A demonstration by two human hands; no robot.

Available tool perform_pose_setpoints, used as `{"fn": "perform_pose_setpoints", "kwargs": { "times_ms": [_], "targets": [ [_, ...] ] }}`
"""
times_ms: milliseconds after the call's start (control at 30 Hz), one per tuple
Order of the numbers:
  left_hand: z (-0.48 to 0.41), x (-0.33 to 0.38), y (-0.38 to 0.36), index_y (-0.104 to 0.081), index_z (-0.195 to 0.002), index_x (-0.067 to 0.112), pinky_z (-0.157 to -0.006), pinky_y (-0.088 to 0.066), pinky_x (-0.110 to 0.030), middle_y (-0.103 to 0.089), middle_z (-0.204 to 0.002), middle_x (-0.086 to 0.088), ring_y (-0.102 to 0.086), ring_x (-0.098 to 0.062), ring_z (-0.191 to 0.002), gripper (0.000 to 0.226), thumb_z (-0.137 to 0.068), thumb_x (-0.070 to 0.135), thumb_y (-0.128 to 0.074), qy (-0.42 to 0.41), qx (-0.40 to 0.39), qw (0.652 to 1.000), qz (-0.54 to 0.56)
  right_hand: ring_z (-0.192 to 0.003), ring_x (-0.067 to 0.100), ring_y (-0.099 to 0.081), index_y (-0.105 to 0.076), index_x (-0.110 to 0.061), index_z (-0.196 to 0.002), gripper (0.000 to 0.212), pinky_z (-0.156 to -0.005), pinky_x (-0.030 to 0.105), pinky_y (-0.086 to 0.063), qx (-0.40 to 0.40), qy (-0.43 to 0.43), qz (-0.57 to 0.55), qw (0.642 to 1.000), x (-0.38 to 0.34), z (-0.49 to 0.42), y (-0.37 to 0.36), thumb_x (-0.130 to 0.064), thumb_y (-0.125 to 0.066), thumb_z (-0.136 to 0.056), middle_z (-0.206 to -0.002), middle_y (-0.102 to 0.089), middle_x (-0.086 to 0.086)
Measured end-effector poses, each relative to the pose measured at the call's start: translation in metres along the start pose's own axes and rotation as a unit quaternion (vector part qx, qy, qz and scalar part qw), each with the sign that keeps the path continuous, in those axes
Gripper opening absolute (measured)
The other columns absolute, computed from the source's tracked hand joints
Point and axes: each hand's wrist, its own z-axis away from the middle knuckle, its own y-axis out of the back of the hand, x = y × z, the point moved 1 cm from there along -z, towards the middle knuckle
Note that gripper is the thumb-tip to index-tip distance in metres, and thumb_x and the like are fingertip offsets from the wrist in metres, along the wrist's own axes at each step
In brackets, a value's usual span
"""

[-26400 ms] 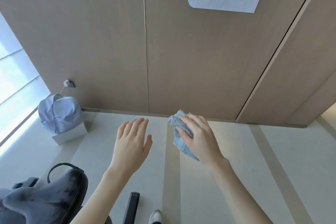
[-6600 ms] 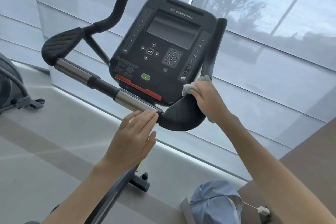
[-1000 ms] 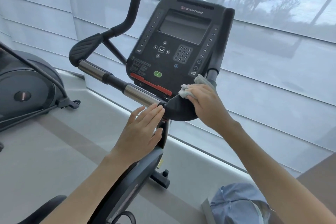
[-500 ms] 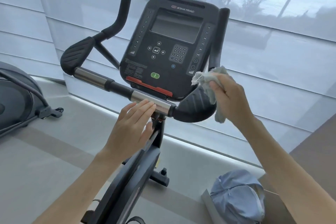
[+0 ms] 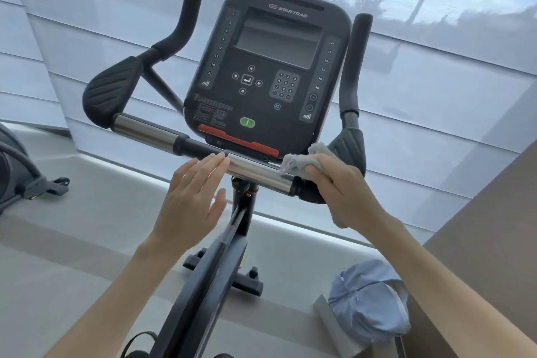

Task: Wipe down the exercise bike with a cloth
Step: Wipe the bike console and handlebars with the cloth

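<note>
A black exercise bike fills the view, its console (image 5: 267, 73) upright in the middle with a dark screen and keypad. A handlebar with chrome sections (image 5: 258, 173) runs below the console, ending in black padded grips. My right hand (image 5: 340, 186) is closed around a pale grey cloth (image 5: 299, 161) and presses it on the bar's right end, where the chrome meets the right black pad (image 5: 348, 145). My left hand (image 5: 194, 197) is flat, fingers together, fingertips touching the chrome bar near its middle. The bike's stem (image 5: 241, 212) drops below.
A light blue bag (image 5: 369, 302) sits on a small block on the floor at lower right, beside a brown wall panel (image 5: 494, 241). Another dark machine (image 5: 11, 171) stands at the left edge. Shaded windows lie behind the bike. The bike's floor foot (image 5: 247, 279) is below.
My right hand with the cloth has moved down and left, from the right padded grip onto the end of the chrome bar. My left hand stays on the bar.
</note>
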Motion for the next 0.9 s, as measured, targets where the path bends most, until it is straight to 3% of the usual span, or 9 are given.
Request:
{"fn": "perform_pose_setpoints", "kwargs": {
  "times_ms": [33, 100, 200, 333, 400, 500, 667, 800, 900],
  "targets": [
    [-0.001, -0.006, 0.000, -0.052, -0.132, -0.001, -0.109, -0.032, -0.044, -0.054, -0.134, -0.016, -0.045, -0.025, -0.127, 0.045, -0.094, 0.020, -0.040, 0.006, 0.004, 1.000, -0.005, -0.079, 0.007, -0.056, -0.061, -0.024, -0.091, 0.020, -0.072, 0.015, -0.040, 0.026, -0.026, -0.022, 0.999, 0.000, -0.003, 0.005, -0.021, -0.042, -0.098, -0.081, -0.059, -0.020],
    [-0.002, -0.016, 0.000, -0.052, -0.131, -0.002, -0.108, -0.031, -0.046, -0.055, -0.133, -0.017, -0.048, -0.028, -0.126, 0.046, -0.094, 0.022, -0.037, 0.020, 0.006, 1.000, -0.020, -0.098, 0.006, -0.055, -0.062, -0.026, -0.096, 0.020, -0.087, 0.019, -0.039, 0.062, -0.019, 0.004, 0.998, 0.002, -0.010, 0.012, -0.020, -0.043, -0.098, -0.086, -0.062, -0.019],
    [-0.005, -0.026, -0.003, -0.054, -0.129, -0.003, -0.107, -0.033, -0.050, -0.057, -0.131, -0.018, -0.053, -0.031, -0.123, 0.048, -0.094, 0.024, -0.035, 0.026, -0.003, 0.999, -0.037, -0.102, 0.015, -0.055, -0.066, -0.020, -0.102, 0.027, -0.105, 0.029, -0.028, -0.044, 0.023, 0.150, 0.987, 0.002, -0.017, -0.001, -0.025, -0.040, -0.100, -0.092, -0.065, -0.011],
    [-0.003, -0.032, -0.007, -0.055, -0.128, -0.002, -0.106, -0.034, -0.051, -0.058, -0.131, -0.017, -0.055, -0.029, -0.122, 0.046, -0.095, 0.022, -0.035, 0.019, -0.001, 0.999, -0.027, -0.099, 0.015, -0.054, -0.065, -0.022, -0.104, 0.066, -0.108, 0.024, -0.021, -0.147, 0.016, 0.366, 0.919, -0.005, -0.027, -0.024, -0.045, -0.003, -0.098, -0.095, -0.068, -0.008],
    [-0.002, -0.035, -0.008, -0.055, -0.128, -0.002, -0.106, -0.034, -0.051, -0.058, -0.131, -0.016, -0.055, -0.028, -0.122, 0.045, -0.094, 0.021, -0.036, 0.015, 0.004, 1.000, -0.020, -0.105, 0.016, -0.054, -0.062, -0.023, -0.108, 0.067, -0.104, 0.029, -0.031, -0.167, -0.010, 0.332, 0.928, -0.010, -0.036, -0.029, -0.049, -0.002, -0.093, -0.105, -0.067, -0.008],
    [-0.002, -0.040, -0.010, -0.055, -0.130, 0.000, -0.107, -0.033, -0.051, -0.057, -0.132, -0.014, -0.053, -0.025, -0.124, 0.043, -0.094, 0.018, -0.039, 0.008, 0.006, 1.000, -0.012, -0.106, 0.017, -0.055, -0.059, -0.027, -0.116, 0.046, -0.094, 0.040, -0.042, -0.191, -0.052, 0.190, 0.962, -0.016, -0.051, -0.043, -0.045, -0.021, -0.098, -0.115, -0.064, -0.007],
    [-0.002, -0.047, -0.009, -0.056, -0.128, 0.001, -0.109, -0.031, -0.049, -0.058, -0.131, -0.014, -0.054, -0.024, -0.123, 0.042, -0.091, 0.015, -0.044, 0.010, 0.010, 1.000, -0.004, -0.109, 0.013, -0.055, -0.060, -0.034, -0.118, 0.032, -0.099, 0.035, -0.041, -0.219, -0.123, 0.021, 0.968, -0.017, -0.082, -0.057, -0.042, -0.038, -0.097, -0.117, -0.063, -0.012],
    [-0.003, -0.052, -0.006, -0.057, -0.126, 0.000, -0.107, -0.033, -0.052, -0.059, -0.129, -0.015, -0.055, -0.027, -0.122, 0.042, -0.092, 0.017, -0.040, 0.024, 0.007, 1.000, 0.001, -0.099, 0.001, -0.056, -0.062, -0.030, -0.112, 0.027, -0.086, 0.023, -0.038, -0.246, -0.135, -0.035, 0.959, -0.020, -0.106, -0.071, -0.038, -0.040, -0.098, -0.108, -0.063, -0.016],
    [-0.003, -0.051, -0.005, -0.058, -0.126, -0.001, -0.107, -0.033, -0.052, -0.059, -0.129, -0.015, -0.054, -0.028, -0.122, 0.042, -0.091, 0.015, -0.039, 0.026, 0.004, 1.000, 0.008, -0.105, 0.003, -0.054, -0.061, -0.031, -0.117, 0.029, -0.094, 0.023, -0.039, -0.254, -0.119, -0.046, 0.959, -0.028, -0.112, -0.079, -0.036, -0.041, -0.098, -0.114, -0.062, -0.015]
  ]
}}
